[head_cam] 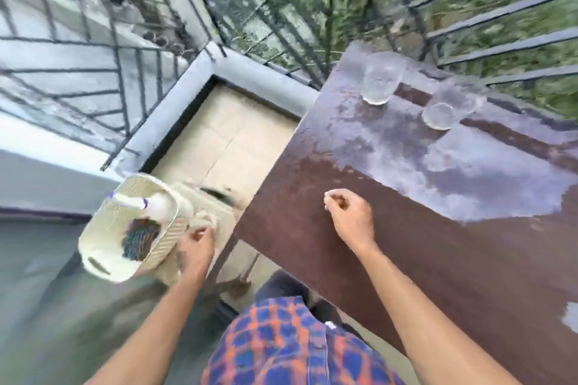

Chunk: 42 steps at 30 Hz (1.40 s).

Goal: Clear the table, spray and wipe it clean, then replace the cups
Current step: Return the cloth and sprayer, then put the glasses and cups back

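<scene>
Balcony table [406,244] holds two cups [380,81] by the far railing as the left hand [194,251], fingers curled, nears a basket [103,262] and the right [350,217] hovers loosely fisted, empty; a careless reach could topple the cups.

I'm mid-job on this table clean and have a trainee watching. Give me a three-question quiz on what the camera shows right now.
1. True or false: both glass cups stand on the far, wet-looking part of the table.
2. Which hand is beside the white basket? A) left hand B) right hand C) neither
3. Fill in: the right hand is over the table with its fingers ____.

Key
1. True: the nearer-left glass cup and the other glass cup both stand at the far end, near the railing.
2. A: the left hand is at the basket's near edge; whether it grips it is too blurred to tell.
3. Curled, holding nothing visible.
</scene>
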Motion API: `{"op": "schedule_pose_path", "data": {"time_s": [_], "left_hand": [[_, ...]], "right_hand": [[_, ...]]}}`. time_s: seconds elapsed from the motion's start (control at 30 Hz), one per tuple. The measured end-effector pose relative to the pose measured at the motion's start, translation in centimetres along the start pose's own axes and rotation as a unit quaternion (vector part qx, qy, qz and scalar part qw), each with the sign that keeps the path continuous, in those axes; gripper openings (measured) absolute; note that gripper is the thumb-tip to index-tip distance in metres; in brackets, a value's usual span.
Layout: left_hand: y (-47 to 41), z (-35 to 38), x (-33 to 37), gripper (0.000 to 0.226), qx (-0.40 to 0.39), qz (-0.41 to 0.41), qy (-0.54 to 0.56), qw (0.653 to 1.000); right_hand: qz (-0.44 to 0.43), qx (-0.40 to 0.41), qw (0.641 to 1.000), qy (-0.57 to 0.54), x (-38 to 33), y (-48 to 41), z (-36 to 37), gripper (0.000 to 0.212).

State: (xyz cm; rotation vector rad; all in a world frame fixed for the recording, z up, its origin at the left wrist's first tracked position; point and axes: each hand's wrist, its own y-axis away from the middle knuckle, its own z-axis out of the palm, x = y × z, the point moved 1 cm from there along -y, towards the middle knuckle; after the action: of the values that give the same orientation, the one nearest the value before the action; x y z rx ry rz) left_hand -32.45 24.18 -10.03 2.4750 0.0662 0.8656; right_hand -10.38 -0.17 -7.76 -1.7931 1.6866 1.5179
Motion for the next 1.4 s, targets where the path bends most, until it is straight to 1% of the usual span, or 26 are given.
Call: {"op": "schedule_pose_path", "data": {"time_s": [0.07, 0.13, 0.2, 0.3, 0.33, 0.4, 0.5, 0.6, 0.67, 0.73, 0.8, 0.9, 0.97, 1.07, 1.13, 1.27, 1.33, 1.4], "left_hand": [[0.8, -3.3, -6.3, 0.005, 0.027, -0.079, 0.015, 0.996], [1.8, -5.7, -10.7, 0.003, 0.063, -0.133, 0.022, 0.989], [2.0, -6.6, -13.6, 0.012, 0.082, -0.171, 0.052, 0.981], [1.0, -6.8, -16.1, 0.036, 0.074, -0.210, 0.083, 0.971], [0.5, -6.6, -16.5, 0.043, 0.065, -0.216, 0.084, 0.971], [-0.8, -6.1, -17.0, 0.058, 0.044, -0.219, 0.081, 0.971], [-3.3, -4.7, -17.5, 0.087, 0.004, -0.204, 0.032, 0.978], [-6.5, -2.6, -18.6, 0.106, -0.010, -0.222, 0.023, 0.975], [-8.0, -1.6, -18.5, 0.109, -0.010, -0.222, 0.003, 0.975], [-9.5, -0.4, -19.4, 0.105, 0.005, -0.216, -0.003, 0.976], [-10.1, 0.5, -20.2, 0.097, 0.012, -0.204, -0.003, 0.979], [-10.3, 1.2, -20.8, 0.074, 0.034, -0.170, 0.002, 0.985], [-10.3, 1.3, -21.1, 0.063, 0.052, -0.141, 0.005, 0.989], [-10.4, 0.8, -21.2, 0.057, 0.065, -0.127, 0.017, 0.990], [-10.4, 0.0, -20.6, 0.053, 0.076, -0.102, 0.023, 0.992], [-9.2, -2.9, -17.2, 0.047, 0.078, -0.030, 0.031, 0.996], [-8.3, -4.4, -14.8, 0.045, 0.085, 0.011, 0.032, 0.996], [-6.8, -6.0, -11.7, 0.043, 0.092, 0.054, 0.032, 0.994]], "right_hand": [[-0.051, -0.100, 0.992, 0.052, -1.4, 1.7, 4.5, 0.008], [-0.104, -0.177, 0.973, 0.108, -3.1, 3.2, 8.5, 0.008], [-0.146, -0.242, 0.946, 0.161, -4.8, 4.0, 11.9, 0.012], [-0.204, -0.328, 0.884, 0.264, -7.3, 4.4, 17.2, 0.020], [-0.214, -0.346, 0.867, 0.288, -8.0, 4.2, 18.8, 0.021], [-0.217, -0.370, 0.844, 0.322, -9.4, 3.5, 22.4, 0.031], [-0.213, -0.376, 0.812, 0.391, -10.0, 1.9, 28.2, 0.056], [-0.182, -0.379, 0.794, 0.439, -8.4, 0.0, 34.3, 0.075], [-0.143, -0.374, 0.793, 0.459, -7.0, -1.1, 36.9, 0.094], [-0.113, -0.377, 0.787, 0.475, -4.7, -1.8, 39.6, 0.113], [-0.106, -0.368, 0.792, 0.476, -2.7, -1.9, 41.3, 0.118], [-0.127, -0.331, 0.809, 0.468, -0.9, -1.8, 42.6, 0.110], [-0.133, -0.319, 0.813, 0.468, -0.1, -1.6, 42.8, 0.100], [-0.127, -0.320, 0.808, 0.478, 0.3, -1.3, 42.3, 0.080], [-0.099, -0.325, 0.810, 0.477, -0.1, -1.1, 41.6, 0.073], [-0.044, -0.318, 0.829, 0.457, -2.7, 0.0, 38.8, 0.075], [-0.035, -0.313, 0.841, 0.441, -4.5, 0.5, 36.8, 0.079], [-0.032, -0.295, 0.860, 0.416, -6.7, 1.1, 34.2, 0.081]]}}
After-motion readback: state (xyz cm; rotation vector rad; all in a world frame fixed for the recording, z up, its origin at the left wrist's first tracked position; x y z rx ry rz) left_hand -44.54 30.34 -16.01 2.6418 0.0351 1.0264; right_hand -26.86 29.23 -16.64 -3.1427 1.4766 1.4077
